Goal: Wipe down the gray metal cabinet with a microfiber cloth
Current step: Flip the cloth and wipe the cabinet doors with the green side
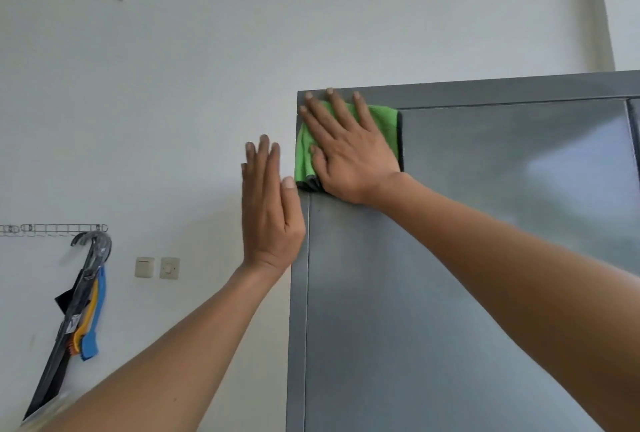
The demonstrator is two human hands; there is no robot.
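Upper left corner of the gray metal cabinet (pixel 433 293), seen from below. The right hand (pixel 349 154) lies flat on a folded green microfiber cloth (pixel 384 123), its fingers (pixel 362 109) straight and spread apart, pressing the cloth against the top left corner of the cabinet door. The fingertips reach past the cloth onto the frame strip along the cabinet's top edge. The cloth's dark trimmed border shows at its right side and lower edge; its left side lies at the cabinet's left vertical edge.

The left hand (pixel 270 203) is raised just beside that left edge, fingers (pixel 263 161) straight and close together, holding nothing; the thumb tip sits next to the cloth's lower left corner. Whether the palm touches the cabinet side cannot be told.

Below and right of the cloth the door face runs unobstructed, with a second door seam at far right. Left of the cabinet is a white wall (pixel 173 85) carrying two light switches (pixel 157 267) and a wire rack (pixel 52 228) from which long-handled brushes (pixel 86 310) hang.
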